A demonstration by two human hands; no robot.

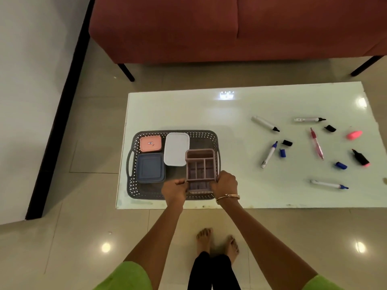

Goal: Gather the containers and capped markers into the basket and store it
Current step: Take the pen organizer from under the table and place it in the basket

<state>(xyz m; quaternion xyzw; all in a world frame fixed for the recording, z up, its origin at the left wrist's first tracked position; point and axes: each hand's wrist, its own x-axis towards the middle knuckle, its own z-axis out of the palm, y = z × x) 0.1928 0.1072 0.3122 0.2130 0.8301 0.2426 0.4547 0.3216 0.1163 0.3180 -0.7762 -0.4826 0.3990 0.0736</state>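
Three lidded containers already sit in the dark grey perforated plastic basket (134, 181) at centre-left of the frame: a small pink square one (150, 143), a blue square one (150, 167) and a white rectangular one (176, 149). The mauve compartmented plastic organiser (200, 167) is at the basket's right end, clamped between the left hand (174, 190) and right hand (225, 183), each grip closed on a lower side; whether it rests on the basket floor I cannot tell. Still left, it seems: the uncapped markers (270, 154) and loose caps (282, 153) scattered at right on the glossy white surface (209, 114), then storing.
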